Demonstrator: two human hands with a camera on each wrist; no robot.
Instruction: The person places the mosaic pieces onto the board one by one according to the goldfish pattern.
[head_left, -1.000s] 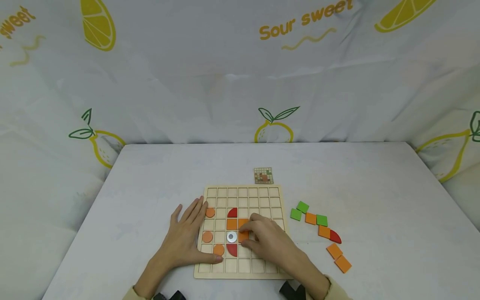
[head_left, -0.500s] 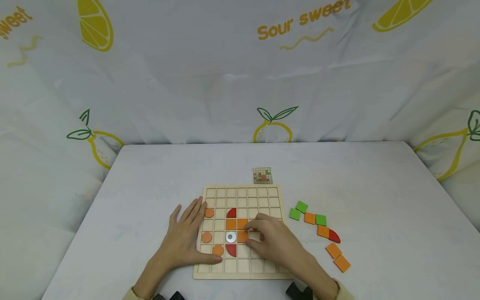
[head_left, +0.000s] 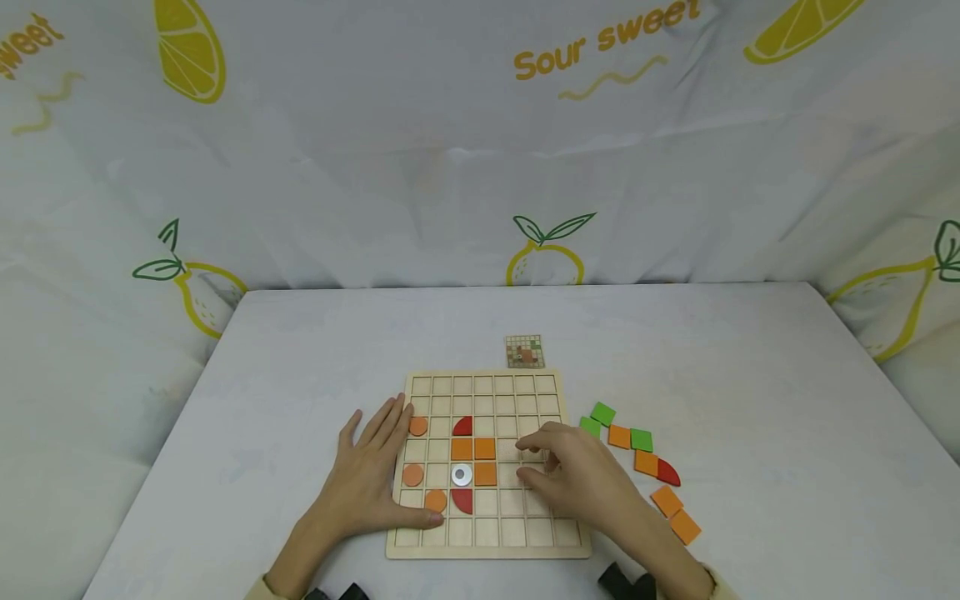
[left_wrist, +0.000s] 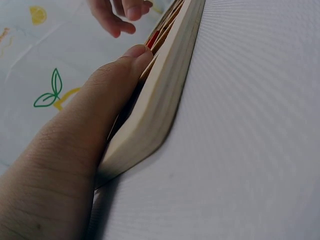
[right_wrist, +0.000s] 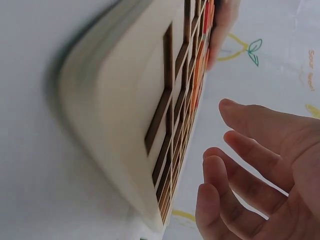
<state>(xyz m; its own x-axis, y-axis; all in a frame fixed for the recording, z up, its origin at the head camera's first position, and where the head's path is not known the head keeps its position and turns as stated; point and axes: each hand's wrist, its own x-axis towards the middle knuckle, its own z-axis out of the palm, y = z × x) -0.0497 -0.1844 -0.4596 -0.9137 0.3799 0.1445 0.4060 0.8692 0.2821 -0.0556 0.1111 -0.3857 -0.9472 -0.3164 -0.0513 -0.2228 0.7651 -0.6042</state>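
A square wooden grid board [head_left: 512, 532] lies on the table. My left hand [head_left: 367, 475] rests along its left edge, fingers straight and thumb over the lower left cells. Above the board's right half hovers my right hand [head_left: 577, 471], fingers loosely bent, thumb and forefinger apart with nothing between them. Set in the cells are three orange squares, one of them [head_left: 485, 474] nearest the right hand. Beside these are a white disc with a grey centre [head_left: 462, 475], an upper red quarter-circle [head_left: 463, 427], a lower red quarter-circle [head_left: 462, 501] and three orange discs, one [head_left: 435, 500] near the left thumb.
Right of the board lie loose green squares [head_left: 603, 413], several orange squares [head_left: 667, 501] and a red quarter-circle [head_left: 668, 472]. Behind the board's far edge is a small printed pattern card [head_left: 524, 352]. A white lemon-print cloth [head_left: 375, 167] hangs at the back.
My right hand has let go of the orange square, which sits in its cell, and has drawn away to the right. The left hand has stayed in place.
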